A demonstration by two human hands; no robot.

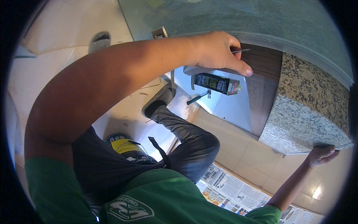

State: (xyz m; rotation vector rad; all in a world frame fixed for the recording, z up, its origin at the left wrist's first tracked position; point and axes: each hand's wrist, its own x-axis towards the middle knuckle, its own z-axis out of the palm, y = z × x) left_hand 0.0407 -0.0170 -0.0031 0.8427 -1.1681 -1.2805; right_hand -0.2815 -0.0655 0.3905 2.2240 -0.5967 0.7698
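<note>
In the head view, there are two hands. The left hand has its fingers pinched around one thin stick, over the brown wood. The right hand curls its fingers on the near right corner of one speckled stone slab, beside the wood. I count one hammer, one black can and one bucket.

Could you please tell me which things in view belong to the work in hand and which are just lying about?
Likely in use:
thin dark piece, in the left hand
speckled stone slab, right hand at its edge

Apparently just lying about:
black container
hammer
yellow-and-black bucket
newspaper
grey slipper
</note>
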